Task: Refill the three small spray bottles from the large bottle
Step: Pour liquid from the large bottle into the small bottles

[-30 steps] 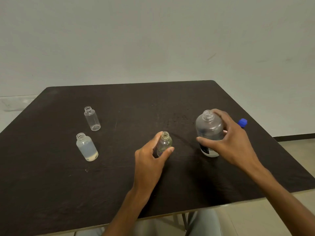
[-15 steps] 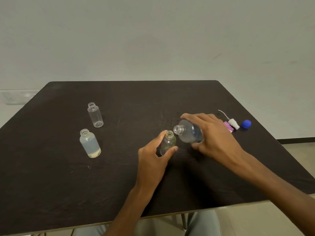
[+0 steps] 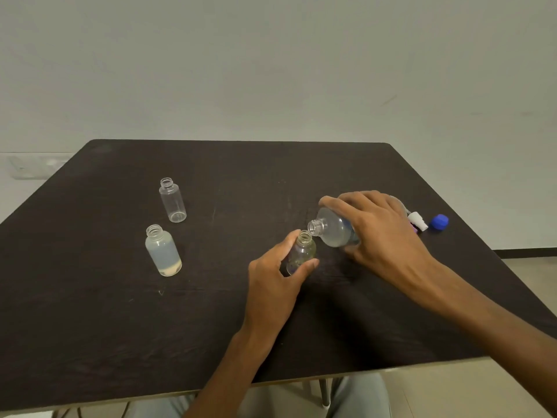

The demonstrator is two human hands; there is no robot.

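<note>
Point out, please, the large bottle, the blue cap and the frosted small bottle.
large bottle (image 3: 333, 232): head view, on its clear shoulder just behind the neck.
blue cap (image 3: 439, 221): head view, on the middle of its top.
frosted small bottle (image 3: 162, 251): head view, on the middle of its body.

Left hand (image 3: 275, 277) low at centre, thumb and fingers curled round small bottle (image 3: 300, 252), forearm running back toward body. Right hand (image 3: 380, 236) palm-down, clamped over large bottle (image 3: 333, 230) tipped sideways, arm stretched in from right.
</note>
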